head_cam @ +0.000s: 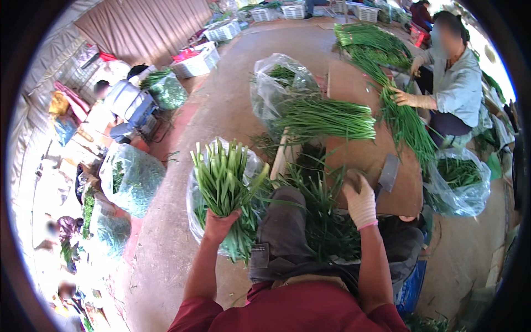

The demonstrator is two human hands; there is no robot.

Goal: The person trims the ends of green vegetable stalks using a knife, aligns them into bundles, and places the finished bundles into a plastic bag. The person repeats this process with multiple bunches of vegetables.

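My left hand [223, 224], bare, grips a bunch of thick green stalks [224, 178]. Their pale cut ends point up and away from me, and the leaves hang below the fist, over an open clear plastic bag [195, 220]. A cream work glove covers my right hand [360, 200], its fingers curled at the near left edge of a brown board [352, 153]. Whether that hand pinches a leaf is too blurred to tell. Just right of it a cleaver [388, 172] lies on the board. Loose green leaves [327, 224] fill the gap beside my knee.
A pile of long green stalks [332, 118] lies across the board's left side, by a clear bag of greens [286, 83]. Opposite, a gloved co-worker [452, 83] handles long greens [402, 112]. Another bag [460, 178] stands right, and more bags [132, 178] stand left.
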